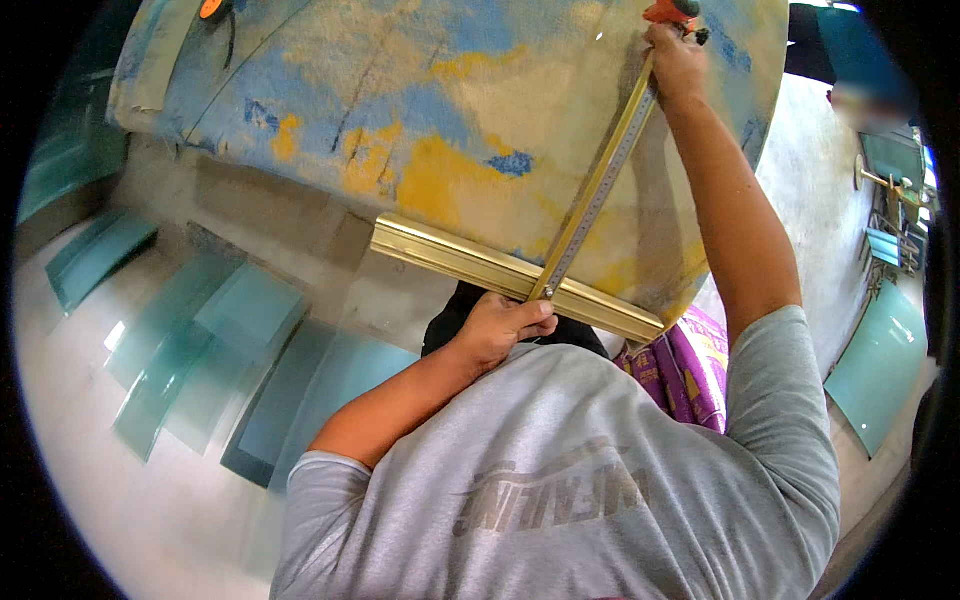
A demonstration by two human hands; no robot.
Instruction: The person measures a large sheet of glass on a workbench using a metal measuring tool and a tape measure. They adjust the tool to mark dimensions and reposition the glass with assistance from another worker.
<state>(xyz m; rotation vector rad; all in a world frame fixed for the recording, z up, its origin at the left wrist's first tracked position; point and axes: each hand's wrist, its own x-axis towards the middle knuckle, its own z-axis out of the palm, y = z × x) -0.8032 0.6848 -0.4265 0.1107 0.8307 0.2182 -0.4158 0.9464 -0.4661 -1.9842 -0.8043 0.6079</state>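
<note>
A gold metal T-square (600, 190) lies on the worn, blue and yellow patterned table cover (450, 130). Its wide crossbar (450, 255) runs along the near edge, in front of my body, and its scaled blade slants away to the far right. My left hand (495, 330) is closed on the T-square where blade and crossbar meet, thumb at the joint. At the blade's far end my right hand (680, 68) is closed around a red and black hand tool (675, 12), whose kind I cannot make out. Faint straight edges suggest a clear pane under the blade.
Several glass panes (215, 340) lie or lean at floor level on the left. Another pane (880, 370) stands at the right. Purple printed sacks (690, 370) sit below the table's near right corner. A round orange object (210, 8) is on the far left. Someone in dark clothes (850, 45) is at the far right.
</note>
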